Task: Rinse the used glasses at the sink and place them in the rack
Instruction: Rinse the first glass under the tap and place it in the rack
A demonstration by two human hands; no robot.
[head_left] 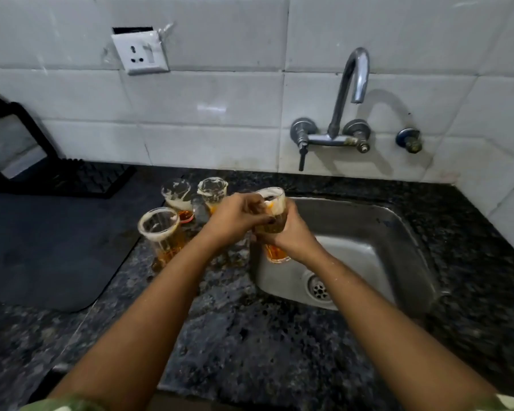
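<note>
Gripping one used glass [272, 223] at the left rim of the steel sink [377, 232], both hands are closed on it: the right hand [291, 235] wraps its body, the left hand [235, 218] pinches near its foamy rim. Its long axis stands nearly upright, mouth up and tipped slightly away, amber base toward the camera. Wet, soapy glass could slip and strike the sink, I judge. Three more foamy glasses [161, 229] stand close on the table [235, 321]; the left forearm could topple them. No water runs from the tap [353, 81].
</note>
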